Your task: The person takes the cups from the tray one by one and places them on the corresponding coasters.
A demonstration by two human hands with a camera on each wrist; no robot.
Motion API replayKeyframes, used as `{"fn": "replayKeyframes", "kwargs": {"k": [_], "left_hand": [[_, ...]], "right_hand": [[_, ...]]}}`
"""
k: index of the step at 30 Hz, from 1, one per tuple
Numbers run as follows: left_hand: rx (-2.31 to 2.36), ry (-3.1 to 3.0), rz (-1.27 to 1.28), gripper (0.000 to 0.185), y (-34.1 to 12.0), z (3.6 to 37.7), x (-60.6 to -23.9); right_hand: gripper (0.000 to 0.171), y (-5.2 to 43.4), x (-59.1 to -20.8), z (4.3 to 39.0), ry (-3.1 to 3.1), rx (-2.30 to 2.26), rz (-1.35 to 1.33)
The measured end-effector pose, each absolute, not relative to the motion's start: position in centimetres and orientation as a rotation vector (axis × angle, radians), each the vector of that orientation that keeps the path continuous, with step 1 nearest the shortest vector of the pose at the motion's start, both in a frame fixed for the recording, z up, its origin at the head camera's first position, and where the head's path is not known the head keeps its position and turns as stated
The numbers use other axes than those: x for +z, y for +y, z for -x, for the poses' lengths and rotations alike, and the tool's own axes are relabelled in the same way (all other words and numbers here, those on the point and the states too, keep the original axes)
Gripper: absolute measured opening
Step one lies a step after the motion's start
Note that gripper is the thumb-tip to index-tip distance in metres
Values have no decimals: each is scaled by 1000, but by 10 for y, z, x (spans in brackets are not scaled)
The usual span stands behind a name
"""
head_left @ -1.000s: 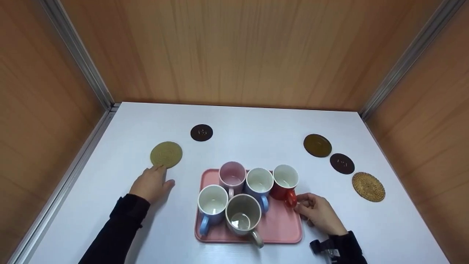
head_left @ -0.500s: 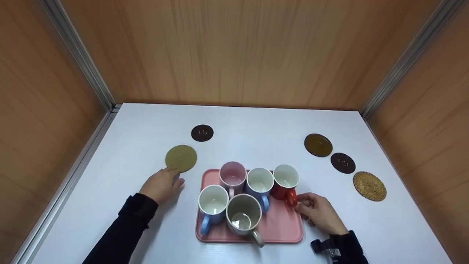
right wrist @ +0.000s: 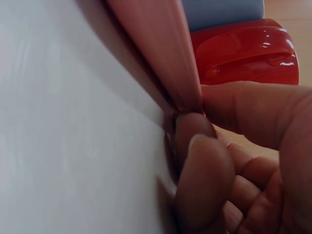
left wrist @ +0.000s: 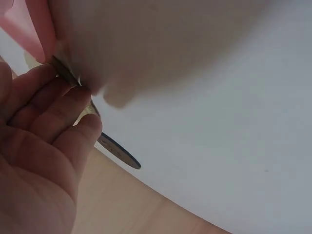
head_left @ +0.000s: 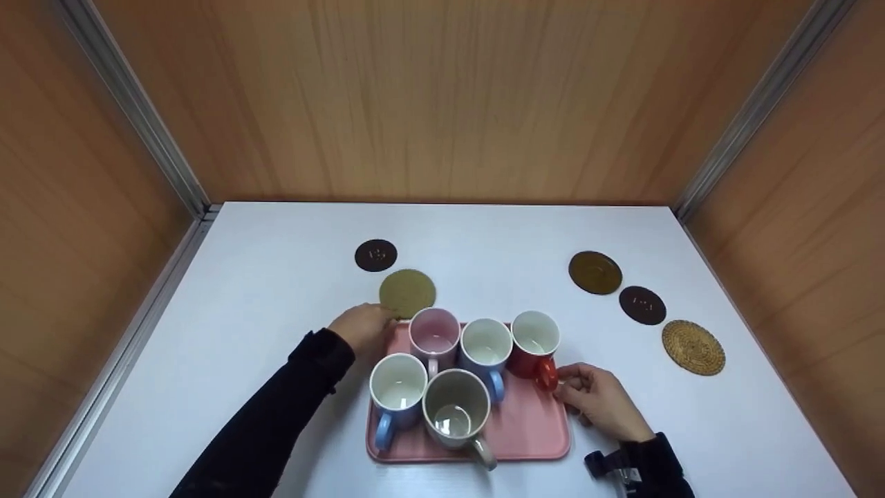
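On the white table a pink tray [head_left: 529, 422] carries several mugs. My left hand [head_left: 363, 325] is at the tray's back left corner, its fingertips at the near edge of a round olive coaster [head_left: 407, 293]. The left wrist view shows its fingers [left wrist: 63, 114] lightly bent, reaching toward the coaster. My right hand [head_left: 600, 401] pinches the tray's right rim, thumb on top and fingers under it in the right wrist view. Just beside that thumb is the handle of a red mug [right wrist: 243, 53]. Behind the tray's left half, the coaster sits close to a pink mug [head_left: 435, 333].
A white-and-blue mug [head_left: 487, 344], another blue mug [head_left: 399, 384] and a large grey mug [head_left: 456, 408] share the tray. A dark coaster [head_left: 375, 255] lies back left. At right are an olive-brown coaster [head_left: 595, 272], a dark one and a woven coaster [head_left: 693, 347]. Wooden panels enclose the table.
My left hand has slid the olive coaster rightward across the table, from the left side to behind the tray. My right hand has stayed on the tray rim.
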State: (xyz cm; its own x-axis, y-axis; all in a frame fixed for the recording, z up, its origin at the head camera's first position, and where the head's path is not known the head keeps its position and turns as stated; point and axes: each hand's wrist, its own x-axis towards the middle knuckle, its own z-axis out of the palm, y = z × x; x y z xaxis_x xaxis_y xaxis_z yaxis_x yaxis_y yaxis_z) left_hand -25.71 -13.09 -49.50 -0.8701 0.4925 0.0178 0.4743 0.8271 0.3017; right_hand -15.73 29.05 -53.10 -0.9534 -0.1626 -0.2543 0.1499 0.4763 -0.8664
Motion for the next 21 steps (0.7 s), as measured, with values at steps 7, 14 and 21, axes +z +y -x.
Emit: {"fn": "replayKeyframes", "kwargs": {"k": [7, 14, 21], "left_hand": [[301, 2854, -937, 34, -102, 280, -489], [144, 2811, -780, 47, -83, 302, -493], [179, 2876, -701, 50, -77, 317, -493]], "right_hand": [[45, 291, -533, 158, 2418, -1463, -6], [43, 291, -534, 160, 2429, -1461, 15], [42, 291, -535, 158, 2428, -1467, -20]]}}
